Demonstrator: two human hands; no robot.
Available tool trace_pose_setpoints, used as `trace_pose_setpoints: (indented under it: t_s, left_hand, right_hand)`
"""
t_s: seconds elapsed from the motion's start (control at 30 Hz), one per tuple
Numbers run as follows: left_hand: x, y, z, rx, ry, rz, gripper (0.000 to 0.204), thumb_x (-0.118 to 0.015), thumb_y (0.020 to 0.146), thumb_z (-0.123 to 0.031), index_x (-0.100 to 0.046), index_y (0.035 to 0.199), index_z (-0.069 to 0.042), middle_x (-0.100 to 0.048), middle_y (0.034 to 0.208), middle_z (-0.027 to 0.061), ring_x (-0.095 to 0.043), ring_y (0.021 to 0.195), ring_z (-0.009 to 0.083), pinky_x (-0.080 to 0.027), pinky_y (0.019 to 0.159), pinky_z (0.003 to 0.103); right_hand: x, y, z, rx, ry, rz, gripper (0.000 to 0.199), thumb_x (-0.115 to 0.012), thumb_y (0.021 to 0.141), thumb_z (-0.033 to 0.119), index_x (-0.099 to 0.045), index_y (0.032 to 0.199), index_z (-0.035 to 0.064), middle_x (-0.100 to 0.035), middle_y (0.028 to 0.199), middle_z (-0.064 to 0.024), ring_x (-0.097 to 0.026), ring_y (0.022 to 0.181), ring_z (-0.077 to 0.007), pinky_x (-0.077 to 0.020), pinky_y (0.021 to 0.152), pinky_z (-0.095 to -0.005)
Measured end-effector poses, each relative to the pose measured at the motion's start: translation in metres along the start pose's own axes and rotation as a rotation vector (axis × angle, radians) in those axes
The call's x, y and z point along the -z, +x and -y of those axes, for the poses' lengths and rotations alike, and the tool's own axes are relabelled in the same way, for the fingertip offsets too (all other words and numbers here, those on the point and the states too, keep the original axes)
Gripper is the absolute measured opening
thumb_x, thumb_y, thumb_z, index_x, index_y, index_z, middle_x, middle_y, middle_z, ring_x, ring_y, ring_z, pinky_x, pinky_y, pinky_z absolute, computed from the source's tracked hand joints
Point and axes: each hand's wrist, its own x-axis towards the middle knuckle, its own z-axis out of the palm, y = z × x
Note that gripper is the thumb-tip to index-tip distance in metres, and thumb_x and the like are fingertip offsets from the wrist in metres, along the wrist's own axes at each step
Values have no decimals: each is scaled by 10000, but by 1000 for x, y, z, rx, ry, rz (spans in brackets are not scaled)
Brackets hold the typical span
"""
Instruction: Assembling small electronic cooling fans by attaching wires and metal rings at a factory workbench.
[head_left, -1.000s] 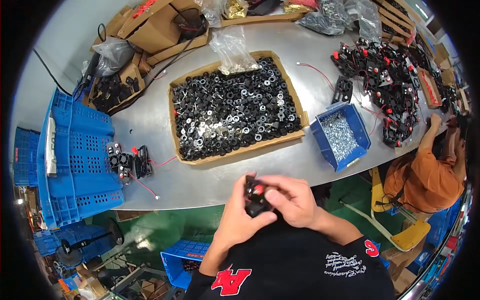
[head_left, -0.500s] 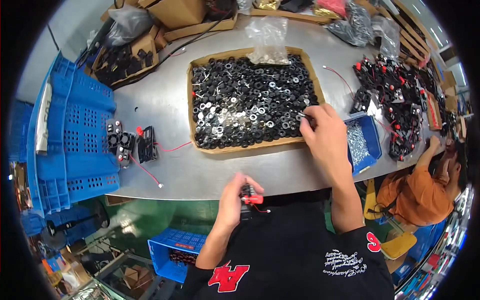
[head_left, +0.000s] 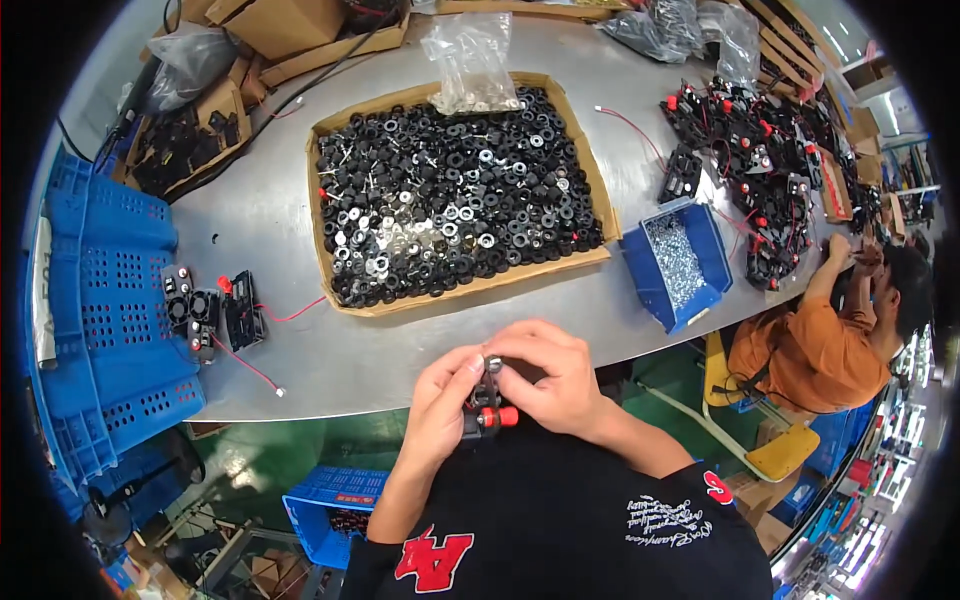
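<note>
Near the table's front edge, my left hand [head_left: 436, 405] is closed around a small black device with a red knob [head_left: 499, 416]. My right hand [head_left: 558, 378] meets it there, fingers pinched at the device's top beside a small shiny round part [head_left: 494, 364]. Whether that part is fixed to the device or only held against it is hidden by the fingers. Beyond both hands lies a shallow cardboard tray [head_left: 470, 287], filled with black and silver washers, knobs and screws. A clear plastic bag [head_left: 468, 60] of small parts rests on its far edge.
To the right stand a blue bin [head_left: 640, 275] of small silver pieces and a heap of black devices [head_left: 765, 200] with red knobs. Several similar devices [head_left: 240, 308] with wires lie left, beside a blue crate [head_left: 130, 290]. A co-worker in orange [head_left: 815, 350] sits at the right.
My right hand has left the tray's right edge and come down to my left hand, a small part in its fingers. The whole view has shifted slightly.
</note>
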Motion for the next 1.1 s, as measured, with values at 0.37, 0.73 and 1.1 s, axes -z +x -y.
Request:
trace_pose_setpoints:
  t_s: [0.37, 0.73, 1.1]
  left_hand:
    - [-5, 14, 0, -25, -21, -12, 216, -524, 987, -185, -592, 1011, 19, -651, 855, 62, -630, 681, 101, -533, 607, 240]
    - [-9, 19, -1, -58, 73, -16, 216, -540, 970, -178, -609, 1048, 11, -654, 890, 59, -618, 797, 90, -516, 723, 234]
    - [6, 9, -12, -75, 118, -74, 214, -547, 958, -160, -569, 1095, 3, -661, 907, 100, -581, 753, 79, -511, 680, 238]
  right_hand:
    - [24, 18, 12, -156, -2, 136, 253, -684, 775, 2, -684, 1028, 2, -645, 981, -108, -671, 790, -169, -553, 678, -257]
    - [31, 17, 6, -210, 31, 160, 218, -644, 852, 74, -697, 1053, 7, -598, 838, -79, -589, 745, -157, -470, 655, -268]
    - [5, 65, 1, 20, -54, -184, 359, -651, 850, 44, -588, 1201, 3, -599, 889, -118, -614, 691, -204, -501, 594, -305]
